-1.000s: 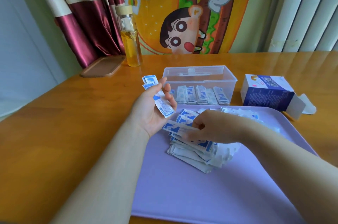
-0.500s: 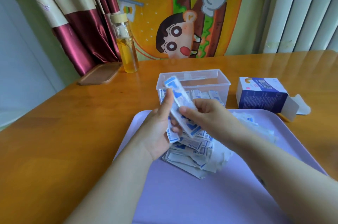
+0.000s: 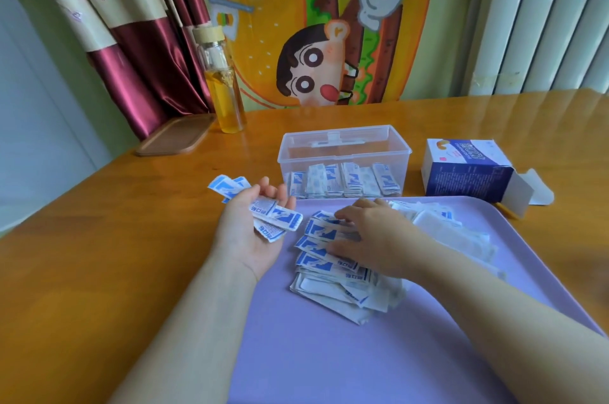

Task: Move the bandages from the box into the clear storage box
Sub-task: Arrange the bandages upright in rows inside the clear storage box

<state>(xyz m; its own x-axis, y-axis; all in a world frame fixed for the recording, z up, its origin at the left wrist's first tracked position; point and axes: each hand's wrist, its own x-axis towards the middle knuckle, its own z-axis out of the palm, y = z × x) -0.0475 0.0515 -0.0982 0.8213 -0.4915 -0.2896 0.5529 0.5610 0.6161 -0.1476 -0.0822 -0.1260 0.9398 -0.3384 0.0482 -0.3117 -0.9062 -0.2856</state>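
Note:
A loose pile of blue-and-white wrapped bandages (image 3: 324, 263) lies on the purple tray (image 3: 329, 357). My right hand (image 3: 372, 240) rests flat on top of that pile, fingers spread. My left hand (image 3: 250, 232) is palm up just left of the tray's far corner and holds several bandages (image 3: 278, 217) across its palm, the fingers curled over them. Behind the tray stands the clear storage box (image 3: 344, 148), lid off, with a row of bandages (image 3: 342, 181) standing inside. The blue bandage box (image 3: 468, 172) lies to its right, its end flap open.
A glass bottle of yellow liquid (image 3: 225, 93) and a brown wooden tray (image 3: 174, 136) stand at the far left of the wooden table (image 3: 99, 255). A cartoon cloth, curtains and a radiator are behind the table.
My right hand has left my left hand and dropped onto the pile on the tray. My left hand has lowered and shifted left, still holding its bandages.

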